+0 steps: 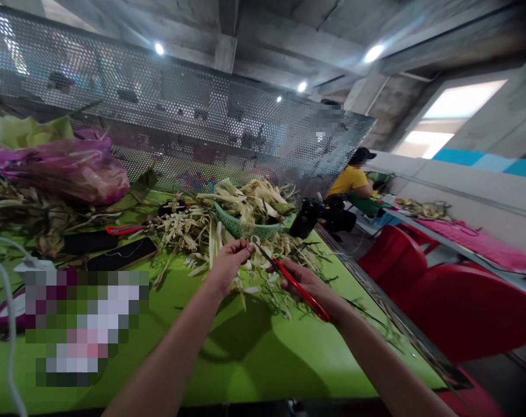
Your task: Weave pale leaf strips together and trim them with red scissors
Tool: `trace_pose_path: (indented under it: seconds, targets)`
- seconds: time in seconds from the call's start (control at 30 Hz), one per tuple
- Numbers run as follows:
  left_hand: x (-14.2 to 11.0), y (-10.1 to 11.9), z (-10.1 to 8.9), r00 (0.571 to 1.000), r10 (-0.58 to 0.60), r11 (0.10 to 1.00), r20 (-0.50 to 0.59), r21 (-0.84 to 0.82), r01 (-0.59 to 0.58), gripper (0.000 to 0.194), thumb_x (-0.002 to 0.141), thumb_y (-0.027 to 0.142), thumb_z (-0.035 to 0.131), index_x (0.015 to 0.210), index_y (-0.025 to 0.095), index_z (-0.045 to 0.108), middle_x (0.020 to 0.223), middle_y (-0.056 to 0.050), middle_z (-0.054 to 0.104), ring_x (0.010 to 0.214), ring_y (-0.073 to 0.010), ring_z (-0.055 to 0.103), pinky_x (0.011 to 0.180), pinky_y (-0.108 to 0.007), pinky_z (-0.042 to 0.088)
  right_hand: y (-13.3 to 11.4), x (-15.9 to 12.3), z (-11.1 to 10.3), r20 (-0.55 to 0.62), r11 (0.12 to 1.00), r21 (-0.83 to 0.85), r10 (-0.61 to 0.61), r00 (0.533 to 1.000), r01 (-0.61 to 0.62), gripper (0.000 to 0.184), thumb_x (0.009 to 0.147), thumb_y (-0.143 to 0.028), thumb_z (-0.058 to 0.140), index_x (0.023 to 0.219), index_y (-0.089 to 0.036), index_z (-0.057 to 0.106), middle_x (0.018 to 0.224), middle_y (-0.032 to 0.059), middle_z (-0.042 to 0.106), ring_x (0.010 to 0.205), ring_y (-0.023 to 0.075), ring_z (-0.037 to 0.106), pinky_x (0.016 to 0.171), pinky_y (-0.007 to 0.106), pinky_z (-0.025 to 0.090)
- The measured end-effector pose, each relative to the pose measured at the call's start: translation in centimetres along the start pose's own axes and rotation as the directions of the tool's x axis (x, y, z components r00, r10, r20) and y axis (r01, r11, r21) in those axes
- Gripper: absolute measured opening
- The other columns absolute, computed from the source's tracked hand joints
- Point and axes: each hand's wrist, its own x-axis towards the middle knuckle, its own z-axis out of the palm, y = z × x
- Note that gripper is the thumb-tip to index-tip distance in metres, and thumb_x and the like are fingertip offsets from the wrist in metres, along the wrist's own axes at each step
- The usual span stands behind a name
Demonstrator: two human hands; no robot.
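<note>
Over the green table, my left hand point(233, 260) is closed in a pinch at a small pale curled strip point(254, 239), which looks like dried plant husk. My right hand point(304, 281) grips red-handled scissors point(298, 285). Their dark tips point up and left, close to the strip and my left fingertips. Whether the blades touch the strip I cannot tell. Just beyond both hands, a green basket point(254, 230) is heaped with dry husks point(258, 200). Loose husk scraps point(184, 231) lie around it, and thin green-white trimmings point(280, 295) are scattered under my right hand.
A black bottle-like object point(306, 217) stands right of the basket. Leftward lie a phone point(121, 255), a red-handled tool point(126, 229), a white plug with cable point(35, 266) and a pink plastic bag point(67, 168). Red chairs point(471, 310) flank the table's right edge; a person point(349, 179) sits beyond.
</note>
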Motion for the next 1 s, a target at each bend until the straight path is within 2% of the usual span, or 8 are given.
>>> trace_pose_path:
  seconds: [0.2,0.33,0.43,0.53,0.67,0.77,1.0]
  targets:
    - [-0.2,0.1,-0.1,1.0,-0.007,1.0,-0.008,-0.004,0.007,0.024,0.061,0.034,0.075,0.067,0.014,0.063,0.062,0.003,0.051,0.057,-0.0069,0.04,0.056,-0.02,0.03,1.1,0.2,-0.3,-0.015,0.999,-0.019,0.034,0.999,-0.035,0.039,0.075,-0.046,0.067,0.104,-0.019,0.063,0.054,-0.0067,0.037,0.042,0.0056,0.028,0.04,0.02,0.019]
    - [0.0,-0.1,-0.2,0.998,-0.031,0.999,-0.046,-0.038,0.03,0.025,0.06,0.034,0.076,0.069,0.015,0.062,0.062,0.003,0.051,0.056,-0.0066,0.04,0.056,-0.02,0.03,1.1,-0.1,0.4,-0.069,0.992,0.114,0.06,0.996,-0.052,0.044,0.073,-0.051,0.067,0.103,-0.019,0.062,0.053,-0.0077,0.036,0.039,0.0049,0.027,0.038,0.02,0.019]
    - [0.1,-0.3,-0.1,0.996,-0.032,0.997,-0.077,-0.071,0.026,0.027,0.06,0.036,0.076,0.069,0.015,0.061,0.061,0.003,0.05,0.055,-0.0065,0.039,0.054,-0.021,0.029,0.4,-0.3,1.0,-0.157,0.976,0.217,0.054,0.986,-0.019,0.045,0.072,-0.049,0.069,0.105,-0.02,0.06,0.059,-0.0054,0.046,0.042,0.005,0.033,0.04,0.019,0.023]
    - [-0.1,-0.4,0.3,0.995,-0.018,0.997,-0.103,-0.073,0.011,0.025,0.061,0.034,0.075,0.069,0.015,0.061,0.062,0.003,0.05,0.056,-0.0065,0.039,0.055,-0.02,0.029,-0.2,0.1,1.6,-0.268,0.97,0.238,0.025,0.963,0.041,0.048,0.068,-0.042,0.075,0.107,-0.021,0.058,0.071,-0.001,0.059,0.051,0.0075,0.045,0.044,0.019,0.031]
    - [-0.4,-0.5,0.9,0.996,0.037,0.999,-0.083,-0.023,-0.039,0.023,0.064,0.034,0.073,0.069,0.014,0.061,0.064,0.003,0.052,0.06,-0.0072,0.042,0.058,-0.02,0.031,-0.7,1.8,2.3,-0.405,0.93,0.305,-0.07,0.912,0.207,0.051,0.062,-0.033,0.08,0.106,-0.023,0.056,0.081,0.0007,0.064,0.077,0.0161,0.062,0.066,0.025,0.047]
    - [-0.5,-0.7,1.2,0.995,0.062,0.998,-0.071,0.014,-0.061,0.024,0.065,0.036,0.072,0.068,0.015,0.06,0.062,0.003,0.051,0.059,-0.0077,0.041,0.058,-0.02,0.031,-1.1,3.1,3.1,-0.457,0.892,0.358,-0.091,0.885,0.276,0.052,0.061,-0.031,0.08,0.106,-0.023,0.055,0.081,0.0005,0.065,0.083,0.019,0.063,0.075,0.03,0.049]
    - [-0.6,-1.4,1.3,0.997,0.074,0.997,-0.019,0.019,-0.074,0.019,0.068,0.032,0.069,0.073,0.017,0.058,0.067,0.003,0.053,0.063,-0.0094,0.044,0.06,-0.021,0.033,-1.7,4.3,3.8,-0.514,0.892,0.328,-0.107,0.851,0.31,0.054,0.061,-0.03,0.079,0.108,-0.021,0.054,0.084,0.0017,0.064,0.081,0.02,0.063,0.071,0.032,0.051]
